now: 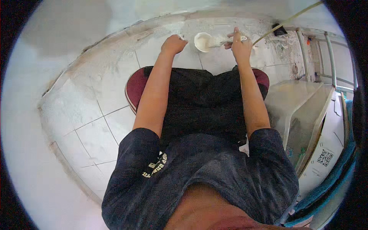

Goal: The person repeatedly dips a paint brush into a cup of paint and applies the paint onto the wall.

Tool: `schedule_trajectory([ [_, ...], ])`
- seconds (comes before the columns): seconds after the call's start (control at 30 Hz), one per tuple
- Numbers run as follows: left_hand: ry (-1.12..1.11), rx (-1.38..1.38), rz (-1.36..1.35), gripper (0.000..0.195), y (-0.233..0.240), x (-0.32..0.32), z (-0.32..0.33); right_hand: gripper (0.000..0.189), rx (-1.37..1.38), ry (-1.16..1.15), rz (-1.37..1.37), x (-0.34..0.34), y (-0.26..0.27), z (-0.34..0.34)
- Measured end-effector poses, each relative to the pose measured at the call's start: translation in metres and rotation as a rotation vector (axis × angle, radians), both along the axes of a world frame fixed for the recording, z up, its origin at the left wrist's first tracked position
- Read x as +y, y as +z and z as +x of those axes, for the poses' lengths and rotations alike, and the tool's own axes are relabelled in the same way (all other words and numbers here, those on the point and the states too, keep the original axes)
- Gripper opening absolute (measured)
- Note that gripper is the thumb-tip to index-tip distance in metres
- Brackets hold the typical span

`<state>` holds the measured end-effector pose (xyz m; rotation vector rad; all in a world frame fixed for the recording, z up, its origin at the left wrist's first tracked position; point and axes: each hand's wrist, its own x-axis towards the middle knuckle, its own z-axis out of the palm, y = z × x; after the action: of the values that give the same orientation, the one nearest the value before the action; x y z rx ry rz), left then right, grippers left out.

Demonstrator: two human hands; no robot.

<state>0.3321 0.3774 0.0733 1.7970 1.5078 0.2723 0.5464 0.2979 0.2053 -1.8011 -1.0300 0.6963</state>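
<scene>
A small white cup (pixel 203 42) with pale contents stands on the tiled floor between my hands. My right hand (pixel 241 46) is right of the cup and holds a paintbrush (pixel 220 41) by its handle, with the index finger stretched out. The bristles of the brush reach to the cup's right side; whether they are in the contents is unclear. My left hand (pixel 174 44) is curled, left of the cup and apart from it, with a small pale thing at the fingers that is too small to name.
White floor tiles (pixel 115 115) meet a stained wall edge (pixel 86 49). At the right are a metal frame (pixel 330 57), a grey panelled object (pixel 302 115), and a white box (pixel 330 135) bearing a printed code. A thin pole (pixel 287 21) slants behind my right hand, near a black object (pixel 279 30).
</scene>
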Motion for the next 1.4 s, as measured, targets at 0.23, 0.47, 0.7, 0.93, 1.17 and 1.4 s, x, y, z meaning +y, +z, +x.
schedule_trajectory([
  [0.23, -0.074, 0.076, -0.131, 0.047, 0.027, -0.004, 0.005, 0.050, -0.113, 0.055, -0.017, 0.012, -0.019, 0.005],
  [0.47, -0.096, 0.100, -0.118, 0.047, 0.018, -0.001, 0.007, 0.050, -0.135, 0.092, -0.014, 0.016, -0.028, -0.001],
  [0.7, -0.062, 0.119, -0.202, 0.047, 0.032, -0.002, 0.008, 0.049, -0.058, 0.057, -0.011, 0.018, -0.029, -0.009],
  [0.93, -0.092, 0.120, -0.185, 0.051, 0.025, 0.001, 0.012, 0.046, -0.115, 0.070, -0.052, 0.018, -0.029, -0.004],
  [1.17, -0.083, 0.098, -0.218, 0.049, 0.026, 0.003, 0.009, 0.046, -0.059, -0.024, -0.037, 0.014, -0.009, -0.009],
  [1.4, -0.080, 0.099, -0.196, 0.048, 0.023, 0.004, 0.007, 0.046, -0.079, -0.024, 0.038, 0.005, 0.027, -0.020],
])
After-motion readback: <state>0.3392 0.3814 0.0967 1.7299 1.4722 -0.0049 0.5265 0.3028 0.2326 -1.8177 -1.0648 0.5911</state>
